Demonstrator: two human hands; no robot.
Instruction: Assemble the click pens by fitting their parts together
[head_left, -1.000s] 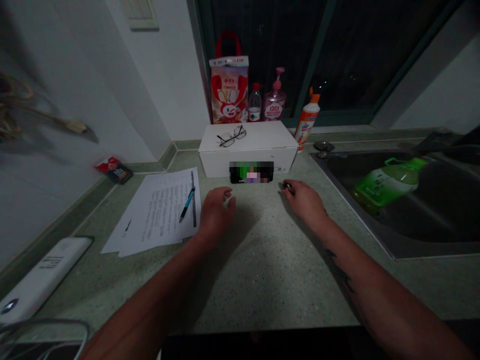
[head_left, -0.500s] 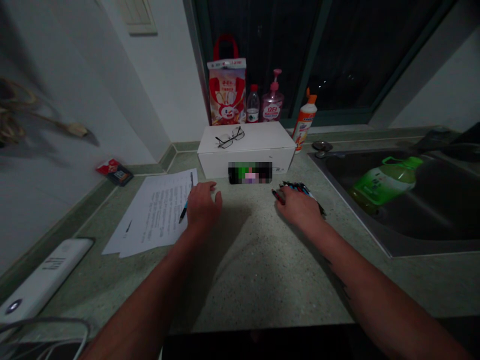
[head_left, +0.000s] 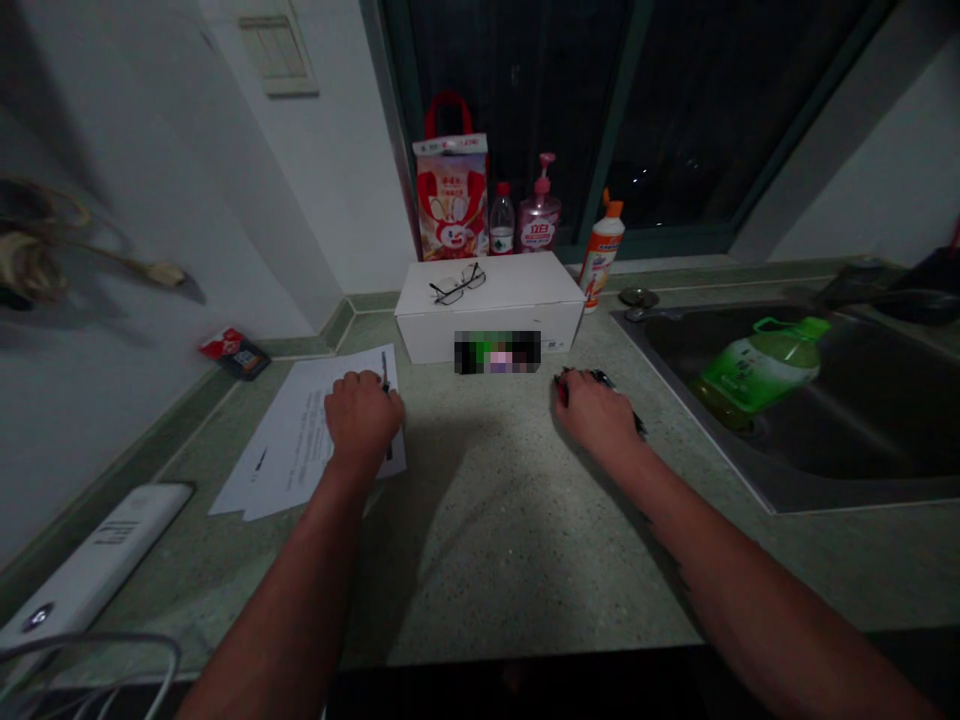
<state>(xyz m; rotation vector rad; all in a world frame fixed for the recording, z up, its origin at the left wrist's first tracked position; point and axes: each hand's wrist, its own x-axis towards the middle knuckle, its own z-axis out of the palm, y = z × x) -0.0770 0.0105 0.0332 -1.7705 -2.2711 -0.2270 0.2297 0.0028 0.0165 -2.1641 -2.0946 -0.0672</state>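
My left hand (head_left: 363, 416) is closed over the right side of the printed sheets (head_left: 300, 420). A dark pen (head_left: 386, 386) shows by its thumb, and most of the pen is hidden by the hand. My right hand (head_left: 596, 412) is curled down over a bunch of pens (head_left: 603, 379) on the counter, left of the sink. Dark and red ends poke out around its fingers; the palm side is hidden.
A white box (head_left: 487, 285) carrying eyeglasses (head_left: 458, 286) stands at the back, a blurred-out phone-like object before it. Bottles and a red bag (head_left: 451, 200) line the window. The sink (head_left: 862, 420) at right holds a green jug (head_left: 765, 365). A white power strip (head_left: 112, 545) lies left.
My left hand has moved left onto the sheets and closed, and the pen there has shifted to its right side. My right hand has drawn its fingers tighter over the pens.
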